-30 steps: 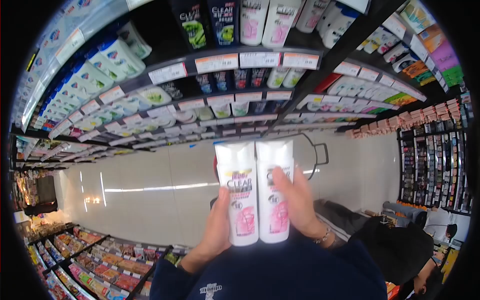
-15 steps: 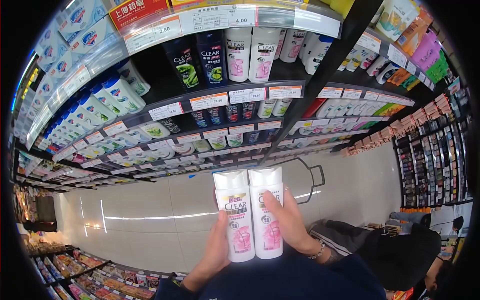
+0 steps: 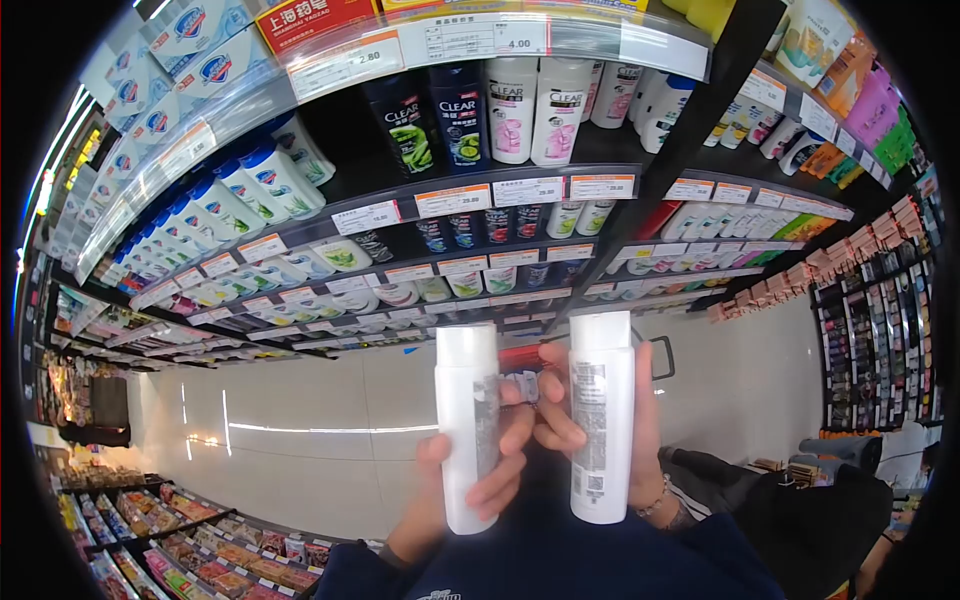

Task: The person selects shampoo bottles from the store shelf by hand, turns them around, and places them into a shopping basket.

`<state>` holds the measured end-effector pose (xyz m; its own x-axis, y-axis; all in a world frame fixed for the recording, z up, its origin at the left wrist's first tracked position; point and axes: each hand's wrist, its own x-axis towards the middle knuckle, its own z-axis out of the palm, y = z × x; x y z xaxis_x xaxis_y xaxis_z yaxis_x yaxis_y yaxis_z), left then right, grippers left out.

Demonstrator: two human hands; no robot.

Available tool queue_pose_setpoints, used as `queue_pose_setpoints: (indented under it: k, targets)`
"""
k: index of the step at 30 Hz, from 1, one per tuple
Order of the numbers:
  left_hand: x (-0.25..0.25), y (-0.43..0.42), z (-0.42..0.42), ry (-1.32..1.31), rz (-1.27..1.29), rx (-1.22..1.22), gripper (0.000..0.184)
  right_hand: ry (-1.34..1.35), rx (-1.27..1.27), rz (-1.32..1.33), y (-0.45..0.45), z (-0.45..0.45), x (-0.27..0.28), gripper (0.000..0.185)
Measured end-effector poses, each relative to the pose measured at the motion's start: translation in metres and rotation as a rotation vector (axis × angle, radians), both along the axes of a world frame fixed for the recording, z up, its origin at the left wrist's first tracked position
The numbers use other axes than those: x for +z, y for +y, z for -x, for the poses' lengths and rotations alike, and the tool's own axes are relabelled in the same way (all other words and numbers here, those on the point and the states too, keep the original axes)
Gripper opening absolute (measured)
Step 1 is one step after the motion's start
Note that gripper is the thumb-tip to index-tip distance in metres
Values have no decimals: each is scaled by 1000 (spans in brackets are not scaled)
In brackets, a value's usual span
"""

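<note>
My left hand (image 3: 497, 484) is wrapped round a white shampoo bottle (image 3: 458, 430), turned to show its edge and part of a printed back label. A second white shampoo bottle (image 3: 602, 430) is in my right hand (image 3: 646, 440), its small-print back label partly facing me. Both bottles stand upright with their caps at the top and a gap between them. Fingers of both hands reach into that gap, where a small greyish item (image 3: 519, 387) is too blurred to make out.
Ahead, a store shelf (image 3: 480, 190) carries matching pink-and-white bottles (image 3: 558, 112), dark bottles (image 3: 459, 115) and price tags. Beneath it, a red object (image 3: 535, 357) shows beyond my hands. A person in dark clothes (image 3: 790, 530) is low at the right. Packaged goods (image 3: 190, 550) line the lower left.
The two bottles have moved apart and been turned, so the pink fronts no longer face me. My fingers have shifted into the space between them. The view has swung slightly left.
</note>
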<state>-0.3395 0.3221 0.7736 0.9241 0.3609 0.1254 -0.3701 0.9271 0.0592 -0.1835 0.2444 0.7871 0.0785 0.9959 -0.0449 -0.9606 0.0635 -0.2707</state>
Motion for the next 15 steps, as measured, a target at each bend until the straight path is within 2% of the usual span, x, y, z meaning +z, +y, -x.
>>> queue_pose_setpoints:
  k: [1, 3, 15]
  targets:
    - [-2, -1, -5, 5, -2, 3, 65, 5, 8, -34, 0, 2, 0, 87]
    - [-5, -4, -15, -183, 36, -23, 56, 25, 14, -62, 1, 4, 1, 89]
    - [-4, -3, -20, -241, 89, -71, 69, 184, 37, -111, 6, -4, -3, 87]
